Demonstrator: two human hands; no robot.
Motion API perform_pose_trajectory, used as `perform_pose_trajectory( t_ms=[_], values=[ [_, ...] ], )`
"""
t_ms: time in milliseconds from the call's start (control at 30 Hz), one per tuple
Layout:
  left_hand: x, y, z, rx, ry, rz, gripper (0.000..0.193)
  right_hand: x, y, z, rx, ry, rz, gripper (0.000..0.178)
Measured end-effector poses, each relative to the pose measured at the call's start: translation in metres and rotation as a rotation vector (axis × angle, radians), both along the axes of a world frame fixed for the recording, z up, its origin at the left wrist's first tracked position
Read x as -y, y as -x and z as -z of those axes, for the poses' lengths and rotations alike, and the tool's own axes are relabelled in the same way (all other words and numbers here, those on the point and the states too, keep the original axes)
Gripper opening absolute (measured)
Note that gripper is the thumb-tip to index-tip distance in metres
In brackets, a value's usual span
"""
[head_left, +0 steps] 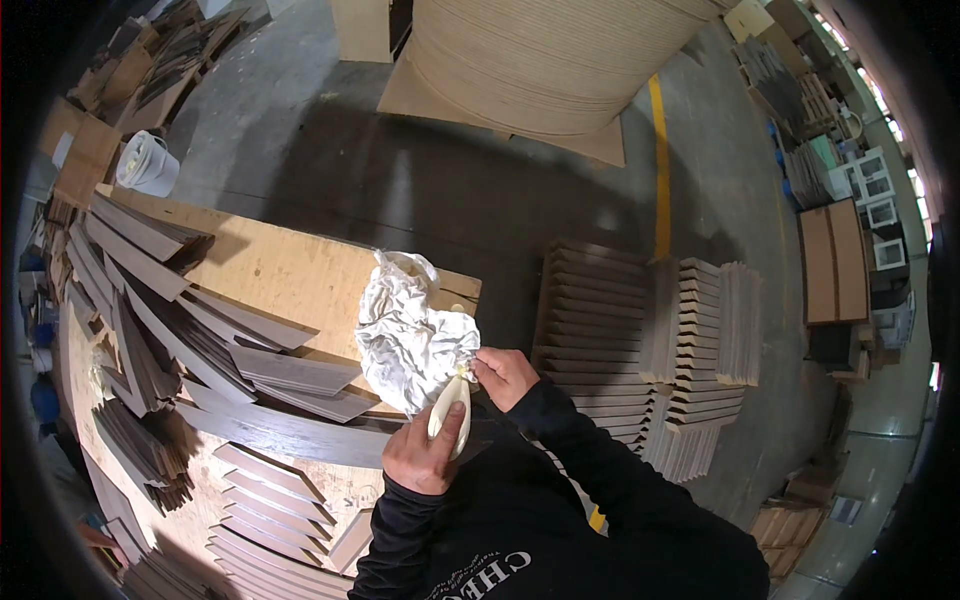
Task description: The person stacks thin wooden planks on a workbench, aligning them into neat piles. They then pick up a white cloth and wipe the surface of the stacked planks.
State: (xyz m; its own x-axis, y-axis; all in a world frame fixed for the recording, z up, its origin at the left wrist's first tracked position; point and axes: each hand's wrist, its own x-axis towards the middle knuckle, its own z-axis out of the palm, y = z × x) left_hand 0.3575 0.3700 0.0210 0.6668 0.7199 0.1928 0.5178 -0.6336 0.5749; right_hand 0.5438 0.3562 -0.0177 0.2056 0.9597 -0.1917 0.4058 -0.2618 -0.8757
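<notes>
My left hand [425,455] is wrapped round a cream squeeze bottle [452,412], whose narrow tip points away from me. My right hand [505,377] is closed in a pinch on the edge of a crumpled white cloth [412,325], right beside that tip. The cloth lies in a heap over the corner of a plywood worktable [290,255]. Just left of my left hand, a long grey-brown wood strip [290,428] crosses the table. What exactly lies between the right fingertips is partly hidden.
Stacks of grey-brown strips [290,375] cover the table's left, with short angled pieces [270,510] nearer me. Stacked slats [600,310] stand to the right. A white bucket [148,165] sits at the far left. A large tan roll [540,60] stands ahead, left of a yellow floor line [661,170].
</notes>
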Motion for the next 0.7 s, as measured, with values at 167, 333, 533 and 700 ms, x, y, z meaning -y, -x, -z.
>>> perform_pose_trajectory(
  t_ms=[167,333,533,700],
  values=[
    [0.011,0.013,-0.008,0.073,0.15,-0.044,0.073,0.0,-0.017,0.026,0.016,-0.088,0.199,0.016],
    [0.013,0.016,-0.006,0.328,0.298,-0.199,0.044,-0.004,-0.019,0.016,-0.122,0.013,0.093,0.017],
    [0.017,0.021,-0.006,0.659,0.752,-0.424,0.025,-0.003,-0.023,0.02,-0.378,0.002,0.166,0.017],
    [0.019,0.024,0.0,0.702,0.775,-0.462,0.023,-0.03,-0.034,-0.008,-0.444,-0.06,0.087,0.018]
  ],
)
